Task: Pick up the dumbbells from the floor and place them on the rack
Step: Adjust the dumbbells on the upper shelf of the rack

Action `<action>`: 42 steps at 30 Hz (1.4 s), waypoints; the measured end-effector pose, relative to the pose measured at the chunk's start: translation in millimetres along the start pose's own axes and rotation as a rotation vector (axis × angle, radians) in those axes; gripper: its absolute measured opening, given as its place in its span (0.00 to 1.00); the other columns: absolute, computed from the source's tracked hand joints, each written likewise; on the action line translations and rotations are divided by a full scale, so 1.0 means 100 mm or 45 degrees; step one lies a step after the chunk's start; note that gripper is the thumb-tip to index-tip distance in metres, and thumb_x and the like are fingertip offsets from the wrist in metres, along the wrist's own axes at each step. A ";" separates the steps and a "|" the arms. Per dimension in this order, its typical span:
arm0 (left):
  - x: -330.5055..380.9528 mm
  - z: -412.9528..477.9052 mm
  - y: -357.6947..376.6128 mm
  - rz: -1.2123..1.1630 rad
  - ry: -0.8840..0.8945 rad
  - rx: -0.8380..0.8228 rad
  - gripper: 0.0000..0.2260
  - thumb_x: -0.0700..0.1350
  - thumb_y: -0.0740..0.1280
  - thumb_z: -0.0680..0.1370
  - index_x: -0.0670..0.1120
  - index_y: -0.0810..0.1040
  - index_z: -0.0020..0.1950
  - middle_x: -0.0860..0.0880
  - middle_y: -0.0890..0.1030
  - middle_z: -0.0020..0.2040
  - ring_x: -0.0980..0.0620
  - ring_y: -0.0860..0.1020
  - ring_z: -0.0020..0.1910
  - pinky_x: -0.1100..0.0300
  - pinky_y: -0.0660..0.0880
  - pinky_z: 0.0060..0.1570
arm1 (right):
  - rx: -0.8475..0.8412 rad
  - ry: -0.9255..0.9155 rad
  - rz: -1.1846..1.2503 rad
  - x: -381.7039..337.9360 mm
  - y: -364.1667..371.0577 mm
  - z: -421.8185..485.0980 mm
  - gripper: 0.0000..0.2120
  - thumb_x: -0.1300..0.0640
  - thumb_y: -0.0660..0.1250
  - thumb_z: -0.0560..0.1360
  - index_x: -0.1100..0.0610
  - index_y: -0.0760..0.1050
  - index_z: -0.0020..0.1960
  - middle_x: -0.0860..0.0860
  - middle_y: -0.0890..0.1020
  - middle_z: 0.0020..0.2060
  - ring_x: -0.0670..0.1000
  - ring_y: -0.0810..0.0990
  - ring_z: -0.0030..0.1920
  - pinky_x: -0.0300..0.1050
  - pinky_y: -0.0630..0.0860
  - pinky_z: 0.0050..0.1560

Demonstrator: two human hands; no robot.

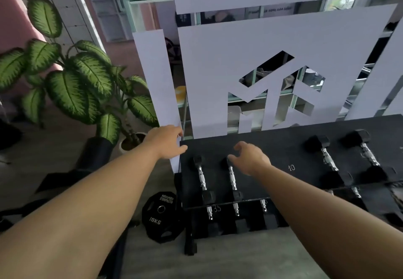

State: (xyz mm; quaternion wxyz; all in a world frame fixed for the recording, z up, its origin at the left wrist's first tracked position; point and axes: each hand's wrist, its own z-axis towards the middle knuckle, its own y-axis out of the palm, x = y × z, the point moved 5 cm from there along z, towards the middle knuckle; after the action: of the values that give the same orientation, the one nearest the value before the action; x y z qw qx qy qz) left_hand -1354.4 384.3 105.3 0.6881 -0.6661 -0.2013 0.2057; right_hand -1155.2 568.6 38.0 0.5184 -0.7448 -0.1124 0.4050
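My left hand (168,142) open, empty, frame centre | my right hand (250,158) open above two dumbbells (232,177) on rack (272,148), lower centre | risk: nudged dumbbell rolls off the shelf.

You are reaching both bare arms out over the black rack (272,145). Your left hand (166,142) is hovering empty at its left corner, fingers spread loosely. Your right hand (250,157) is curling, empty, just above the far end of the second small dumbbell (232,177), beside the first small dumbbell (201,177). A 10KG plate (160,216) is leaning on the floor below.
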 end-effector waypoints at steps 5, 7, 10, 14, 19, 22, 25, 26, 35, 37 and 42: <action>0.00 0.24 0.28 -0.043 0.039 -0.041 0.24 0.64 0.66 0.75 0.53 0.75 0.66 0.53 0.79 0.63 0.48 0.78 0.58 0.51 0.75 0.52 | 0.002 -0.005 -0.038 -0.06 0.10 0.19 0.25 0.39 0.65 0.77 0.47 0.71 0.71 0.50 0.78 0.65 0.56 0.78 0.63 0.57 0.78 0.61; 0.02 0.35 0.33 -0.050 0.059 -0.050 0.24 0.65 0.66 0.75 0.53 0.75 0.66 0.53 0.79 0.62 0.49 0.78 0.58 0.51 0.75 0.52 | 0.017 -0.008 -0.066 -0.05 0.08 0.30 0.25 0.39 0.64 0.77 0.48 0.71 0.71 0.51 0.78 0.65 0.57 0.77 0.63 0.56 0.77 0.61; 0.04 0.50 0.34 -0.053 0.072 -0.060 0.24 0.65 0.66 0.75 0.54 0.75 0.66 0.54 0.79 0.62 0.49 0.79 0.58 0.51 0.76 0.54 | 0.032 0.004 -0.102 0.00 0.04 0.45 0.24 0.40 0.64 0.77 0.48 0.71 0.70 0.52 0.78 0.63 0.58 0.77 0.63 0.57 0.75 0.60; -0.05 0.66 0.28 -0.044 0.032 -0.076 0.23 0.64 0.66 0.76 0.53 0.75 0.66 0.53 0.79 0.62 0.49 0.78 0.58 0.49 0.76 0.56 | 0.043 0.022 -0.159 0.10 -0.03 0.68 0.23 0.40 0.63 0.77 0.47 0.72 0.69 0.52 0.79 0.62 0.58 0.76 0.63 0.57 0.72 0.60; -0.20 0.82 0.43 -0.068 -0.039 -0.104 0.22 0.63 0.67 0.76 0.52 0.75 0.66 0.52 0.79 0.64 0.47 0.78 0.59 0.49 0.76 0.56 | -0.003 0.095 -0.048 0.26 0.03 0.98 0.25 0.39 0.64 0.76 0.48 0.73 0.69 0.51 0.82 0.59 0.57 0.80 0.58 0.56 0.79 0.58; -0.29 0.91 0.79 -0.109 -0.059 -0.159 0.23 0.63 0.68 0.75 0.53 0.75 0.65 0.52 0.79 0.62 0.47 0.78 0.58 0.50 0.76 0.53 | -0.105 0.185 0.100 0.41 0.42 1.07 0.24 0.40 0.66 0.76 0.49 0.73 0.69 0.49 0.83 0.58 0.55 0.82 0.54 0.53 0.81 0.55; -0.36 1.07 1.28 -0.108 -0.021 -0.294 0.25 0.63 0.68 0.74 0.53 0.73 0.67 0.53 0.79 0.61 0.49 0.78 0.55 0.51 0.77 0.51 | -0.215 0.310 0.208 0.58 1.01 1.11 0.23 0.40 0.67 0.74 0.49 0.75 0.66 0.49 0.83 0.59 0.55 0.82 0.58 0.52 0.80 0.59; -0.39 1.16 1.44 -0.111 -0.008 -0.326 0.26 0.63 0.69 0.74 0.53 0.73 0.67 0.53 0.78 0.61 0.49 0.78 0.55 0.52 0.76 0.51 | -0.242 0.353 0.237 0.63 1.22 1.12 0.24 0.41 0.67 0.73 0.49 0.76 0.66 0.50 0.83 0.59 0.55 0.81 0.59 0.52 0.79 0.61; -0.52 2.17 2.72 -0.190 0.187 -0.490 0.36 0.63 0.72 0.70 0.52 0.66 0.74 0.51 0.72 0.68 0.46 0.74 0.64 0.48 0.76 0.56 | -0.368 0.770 0.442 0.96 2.71 1.41 0.25 0.41 0.67 0.74 0.52 0.76 0.67 0.50 0.83 0.58 0.54 0.81 0.58 0.44 0.76 0.53; -0.52 2.34 2.96 -0.198 0.207 -0.516 0.38 0.63 0.73 0.69 0.53 0.65 0.75 0.52 0.71 0.69 0.46 0.72 0.66 0.48 0.76 0.56 | -0.372 0.830 0.486 0.92 2.98 1.53 0.24 0.41 0.68 0.74 0.53 0.77 0.65 0.51 0.83 0.56 0.54 0.81 0.56 0.44 0.75 0.52; -0.49 2.56 3.53 -0.134 0.307 -0.619 0.39 0.63 0.72 0.71 0.52 0.63 0.77 0.49 0.68 0.72 0.44 0.69 0.68 0.47 0.75 0.59 | -0.336 1.003 0.537 0.80 3.52 1.70 0.27 0.39 0.67 0.73 0.51 0.75 0.67 0.56 0.78 0.63 0.61 0.77 0.65 0.51 0.75 0.63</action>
State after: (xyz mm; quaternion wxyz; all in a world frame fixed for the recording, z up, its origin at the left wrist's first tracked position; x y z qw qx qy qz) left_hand -1541.2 580.6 -239.3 0.5368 -0.8200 -0.1956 0.0347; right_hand -1315.2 577.3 -327.7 0.3287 -0.9080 0.1964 0.1701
